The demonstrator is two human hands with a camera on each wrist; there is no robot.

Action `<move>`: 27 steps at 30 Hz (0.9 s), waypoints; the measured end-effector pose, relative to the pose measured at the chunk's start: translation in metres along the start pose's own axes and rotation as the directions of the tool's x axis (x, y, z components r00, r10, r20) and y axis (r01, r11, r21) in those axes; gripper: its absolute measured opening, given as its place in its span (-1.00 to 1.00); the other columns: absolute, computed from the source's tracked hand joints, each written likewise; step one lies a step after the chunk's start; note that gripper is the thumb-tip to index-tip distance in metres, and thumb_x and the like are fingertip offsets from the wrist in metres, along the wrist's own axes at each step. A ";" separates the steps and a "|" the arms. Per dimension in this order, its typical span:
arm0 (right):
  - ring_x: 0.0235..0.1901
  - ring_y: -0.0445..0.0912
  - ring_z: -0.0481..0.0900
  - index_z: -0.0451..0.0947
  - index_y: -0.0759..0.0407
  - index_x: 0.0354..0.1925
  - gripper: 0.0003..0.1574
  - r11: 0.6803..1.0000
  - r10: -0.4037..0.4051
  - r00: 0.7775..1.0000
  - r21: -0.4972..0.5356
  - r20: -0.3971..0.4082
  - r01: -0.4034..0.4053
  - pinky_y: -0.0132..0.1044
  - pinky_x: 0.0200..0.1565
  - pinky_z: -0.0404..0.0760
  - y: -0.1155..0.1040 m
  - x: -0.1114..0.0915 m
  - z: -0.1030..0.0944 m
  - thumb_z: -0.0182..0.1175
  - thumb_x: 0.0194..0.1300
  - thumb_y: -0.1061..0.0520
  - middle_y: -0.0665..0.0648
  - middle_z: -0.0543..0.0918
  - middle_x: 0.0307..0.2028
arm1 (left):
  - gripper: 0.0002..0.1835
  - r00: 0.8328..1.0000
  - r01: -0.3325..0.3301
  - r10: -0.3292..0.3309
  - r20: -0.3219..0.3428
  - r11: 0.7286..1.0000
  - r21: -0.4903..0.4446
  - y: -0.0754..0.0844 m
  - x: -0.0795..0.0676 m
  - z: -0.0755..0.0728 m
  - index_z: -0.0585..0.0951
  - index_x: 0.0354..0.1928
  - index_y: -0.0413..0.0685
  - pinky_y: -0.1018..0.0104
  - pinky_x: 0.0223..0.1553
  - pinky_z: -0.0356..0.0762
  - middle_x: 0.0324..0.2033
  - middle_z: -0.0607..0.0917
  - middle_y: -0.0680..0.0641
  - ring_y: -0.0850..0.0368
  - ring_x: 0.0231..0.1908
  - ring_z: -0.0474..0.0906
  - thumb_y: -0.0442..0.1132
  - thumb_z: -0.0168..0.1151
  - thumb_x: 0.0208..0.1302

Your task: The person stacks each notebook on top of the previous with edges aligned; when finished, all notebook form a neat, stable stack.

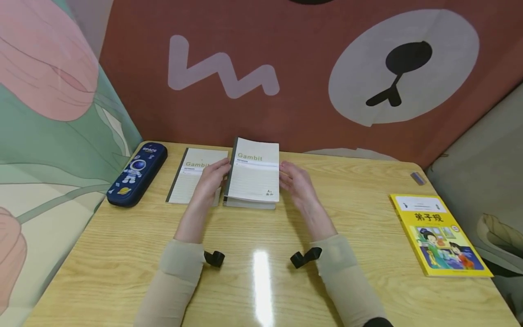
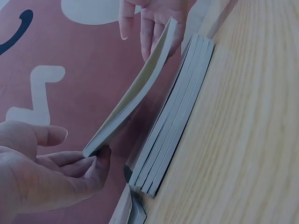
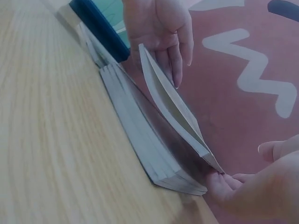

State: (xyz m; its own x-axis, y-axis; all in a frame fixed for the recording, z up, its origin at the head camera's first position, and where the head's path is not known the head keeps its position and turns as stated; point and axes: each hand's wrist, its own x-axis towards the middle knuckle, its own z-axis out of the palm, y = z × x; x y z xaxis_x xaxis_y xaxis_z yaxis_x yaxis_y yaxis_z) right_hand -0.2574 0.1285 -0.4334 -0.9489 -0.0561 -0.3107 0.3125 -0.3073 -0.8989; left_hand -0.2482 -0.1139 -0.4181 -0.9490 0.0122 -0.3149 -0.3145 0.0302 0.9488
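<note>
Spanning both hands (fingers loose beneath its edges), one notebook lies between them, above a notebook stack.

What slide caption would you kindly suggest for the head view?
Left hand and right hand flank a Gambit notebook raised above a stack of notebooks.

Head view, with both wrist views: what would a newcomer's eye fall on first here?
Probably the huge brown-red backdrop with its pale zigzag and black-nosed white muzzle, across the head view's upper part. Next, at centre, the pale, dark-spined paper notebook marked Gambit, raised above a stack of notebooks between the left hand and right hand. The bright yellow illustrated book on the wooden table's right also stands out.
</note>
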 end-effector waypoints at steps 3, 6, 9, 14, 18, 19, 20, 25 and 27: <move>0.50 0.14 0.34 0.14 0.36 0.55 -0.27 0.999 -0.008 1.000 -0.038 0.005 0.008 -0.01 0.56 0.31 0.003 0.001 0.001 0.05 0.56 0.15 0.33 0.32 0.51 | -0.41 1.000 0.012 -0.012 -0.006 1.000 0.009 0.000 0.002 0.000 0.22 0.58 -0.14 0.05 0.54 0.29 0.54 0.34 -0.15 -0.02 0.53 0.25 -0.12 -0.07 0.62; 0.50 0.12 0.34 0.11 0.38 0.55 -0.25 0.998 -0.012 1.000 -0.060 0.004 0.012 -0.03 0.57 0.30 0.006 0.002 0.001 0.05 0.55 0.17 0.32 0.29 0.53 | -0.40 1.000 0.027 -0.027 -0.003 0.999 0.021 -0.002 0.003 0.000 0.21 0.58 -0.14 0.07 0.58 0.23 0.57 0.30 -0.13 0.00 0.57 0.18 -0.11 -0.07 0.62; 0.51 0.10 0.34 0.10 0.37 0.56 -0.23 0.996 -0.013 1.000 -0.085 0.002 0.013 -0.05 0.57 0.29 0.009 0.003 0.001 0.07 0.55 0.15 0.32 0.28 0.54 | -0.39 0.999 0.033 -0.033 0.006 0.998 0.047 -0.004 0.003 0.000 0.20 0.58 -0.17 0.07 0.63 0.10 0.60 0.23 -0.11 0.00 0.62 0.07 -0.11 -0.07 0.62; 0.49 0.10 0.38 0.13 0.35 0.55 -0.24 0.992 -0.017 1.000 -0.129 -0.003 0.017 -0.08 0.54 0.35 0.011 0.005 0.001 0.08 0.56 0.11 0.30 0.31 0.53 | -0.36 0.999 0.016 -0.020 0.030 0.991 0.132 -0.007 0.002 -0.002 0.15 0.59 -0.19 0.05 0.69 -0.12 0.63 0.13 -0.11 -0.04 0.66 -0.08 -0.07 -0.07 0.62; 0.46 0.12 0.40 0.14 0.37 0.54 -0.26 0.991 -0.025 1.000 -0.133 0.000 0.025 -0.09 0.53 0.37 0.012 0.006 0.001 0.06 0.57 0.11 0.31 0.34 0.51 | -0.34 0.999 0.005 -0.011 0.040 0.988 0.157 -0.008 0.002 -0.002 0.13 0.60 -0.17 0.03 0.68 -0.11 0.64 0.11 -0.12 -0.06 0.66 -0.10 -0.05 -0.07 0.62; 0.45 0.12 0.40 0.14 0.38 0.54 -0.26 0.991 -0.025 1.000 -0.129 0.002 0.025 -0.09 0.54 0.36 0.013 0.006 0.001 0.06 0.57 0.11 0.32 0.34 0.50 | -0.34 0.999 0.004 -0.010 0.040 0.987 0.158 -0.008 0.002 -0.002 0.13 0.61 -0.17 0.04 0.68 -0.11 0.64 0.11 -0.11 -0.05 0.66 -0.10 -0.05 -0.07 0.62; 0.45 0.12 0.40 0.14 0.38 0.54 -0.26 0.991 -0.025 1.000 -0.129 0.004 0.025 -0.09 0.54 0.36 0.013 0.007 0.001 0.06 0.57 0.11 0.32 0.34 0.50 | -0.34 0.999 0.005 -0.011 0.038 0.987 0.158 -0.007 0.002 -0.002 0.13 0.61 -0.16 0.04 0.68 -0.11 0.64 0.10 -0.11 -0.05 0.66 -0.10 -0.04 -0.07 0.62; 0.44 0.11 0.39 0.13 0.39 0.54 -0.25 0.991 -0.027 1.000 -0.132 0.012 0.028 -0.08 0.53 0.36 0.013 0.007 0.001 0.06 0.57 0.10 0.31 0.32 0.51 | -0.33 0.999 0.007 -0.014 0.037 0.985 0.172 -0.007 0.002 -0.001 0.09 0.62 -0.14 0.06 0.69 -0.11 0.64 0.08 -0.11 -0.04 0.66 -0.11 -0.05 -0.07 0.63; 0.43 0.12 0.40 0.13 0.39 0.54 -0.25 0.990 -0.032 0.999 -0.136 0.013 0.033 -0.08 0.53 0.37 0.013 0.007 0.001 0.06 0.57 0.09 0.30 0.32 0.51 | -0.33 0.999 0.004 -0.011 0.038 0.983 0.181 -0.007 0.002 -0.001 0.08 0.62 -0.14 0.06 0.68 -0.11 0.64 0.08 -0.12 -0.05 0.66 -0.11 -0.05 -0.08 0.63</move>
State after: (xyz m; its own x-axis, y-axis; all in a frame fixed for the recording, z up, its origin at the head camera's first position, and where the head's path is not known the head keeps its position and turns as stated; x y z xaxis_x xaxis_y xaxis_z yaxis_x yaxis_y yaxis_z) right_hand -0.2602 0.1230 -0.4467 -0.9588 -0.0591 -0.2780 0.2842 -0.1765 -0.9424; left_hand -0.2483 -0.1154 -0.4253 -0.9440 0.0497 -0.3261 -0.3092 0.2111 0.9273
